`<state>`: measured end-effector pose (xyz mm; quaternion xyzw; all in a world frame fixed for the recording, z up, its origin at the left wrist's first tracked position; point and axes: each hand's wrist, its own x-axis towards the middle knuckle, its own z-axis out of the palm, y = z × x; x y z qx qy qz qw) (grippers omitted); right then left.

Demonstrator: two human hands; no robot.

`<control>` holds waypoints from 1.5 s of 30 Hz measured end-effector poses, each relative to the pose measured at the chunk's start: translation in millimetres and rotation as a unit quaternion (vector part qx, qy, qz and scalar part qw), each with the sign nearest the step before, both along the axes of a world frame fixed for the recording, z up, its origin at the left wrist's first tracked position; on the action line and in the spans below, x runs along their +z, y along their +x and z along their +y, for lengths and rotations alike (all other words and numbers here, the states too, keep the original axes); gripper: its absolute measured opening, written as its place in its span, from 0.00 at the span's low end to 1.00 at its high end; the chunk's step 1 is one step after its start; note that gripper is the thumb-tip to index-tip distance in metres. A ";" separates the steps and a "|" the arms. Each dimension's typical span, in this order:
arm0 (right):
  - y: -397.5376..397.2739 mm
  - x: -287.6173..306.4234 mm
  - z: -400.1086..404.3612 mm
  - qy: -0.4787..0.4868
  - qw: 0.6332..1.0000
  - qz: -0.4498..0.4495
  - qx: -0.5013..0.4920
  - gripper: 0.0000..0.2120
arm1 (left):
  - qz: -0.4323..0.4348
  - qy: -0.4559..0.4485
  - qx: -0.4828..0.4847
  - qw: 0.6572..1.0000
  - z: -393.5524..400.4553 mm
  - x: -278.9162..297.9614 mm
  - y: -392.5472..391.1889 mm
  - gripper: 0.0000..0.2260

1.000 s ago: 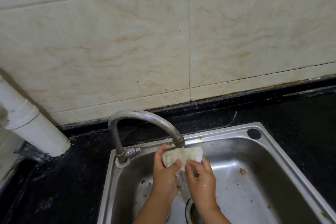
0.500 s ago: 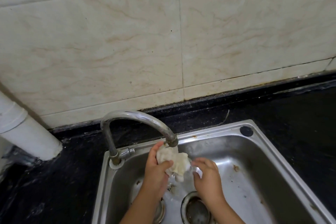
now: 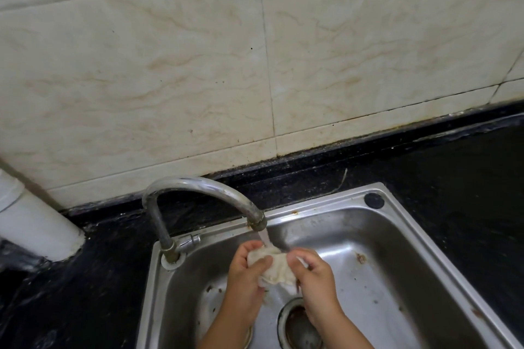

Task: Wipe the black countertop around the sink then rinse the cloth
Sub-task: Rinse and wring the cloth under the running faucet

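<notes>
Left hand (image 3: 246, 275), right hand (image 3: 314, 275): both grips closed on cloth (image 3: 273, 265) under faucet (image 3: 204, 193) stream, apparently wringing.

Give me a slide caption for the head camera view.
Both hands, left hand and right hand, wring a pale cloth under the running faucet above the steel sink.

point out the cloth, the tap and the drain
cloth (image 3: 276, 268): head view, on the bunched middle between the two hands
tap (image 3: 204, 185): head view, on top of the curved spout
drain (image 3: 300, 326): head view, on the dark opening in the sink floor
</notes>
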<state>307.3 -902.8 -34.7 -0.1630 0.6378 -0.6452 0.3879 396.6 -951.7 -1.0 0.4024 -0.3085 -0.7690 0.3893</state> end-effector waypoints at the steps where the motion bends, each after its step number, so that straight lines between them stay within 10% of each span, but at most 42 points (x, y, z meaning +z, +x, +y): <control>1: 2.0 -4.6 -1.6 0.013 1.000 0.007 -0.022 0.14 | -0.008 -0.003 0.007 1.000 2.5 -2.8 -0.7 0.14; 5: 8.6 -12.0 -7.2 0.035 0.993 -0.069 -0.087 0.12 | -0.068 -0.011 0.032 0.997 10.0 -8.8 -3.5 0.13; 12: -5.0 -1.2 7.3 0.025 0.990 0.098 0.103 0.28 | -0.092 -0.010 0.050 0.994 4.6 -1.7 2.6 0.17; 17: -3.4 2.7 13.1 0.015 0.983 0.176 0.055 0.08 | -0.062 0.013 0.061 0.996 6.1 -1.8 -0.3 0.17; 24: 1.7 -3.6 1.3 0.020 0.980 -0.131 -0.147 0.11 | -0.030 0.026 0.045 0.998 13.8 -6.9 -0.2 0.15; 32: -7.4 4.4 2.6 0.112 0.963 -0.213 0.125 0.13 | -0.020 0.022 -0.016 0.999 2.5 -4.1 1.7 0.20; 45: -9.4 19.8 6.4 0.013 0.997 0.036 0.067 0.12 | -0.131 0.043 -0.018 0.990 -9.5 -8.0 -3.8 0.07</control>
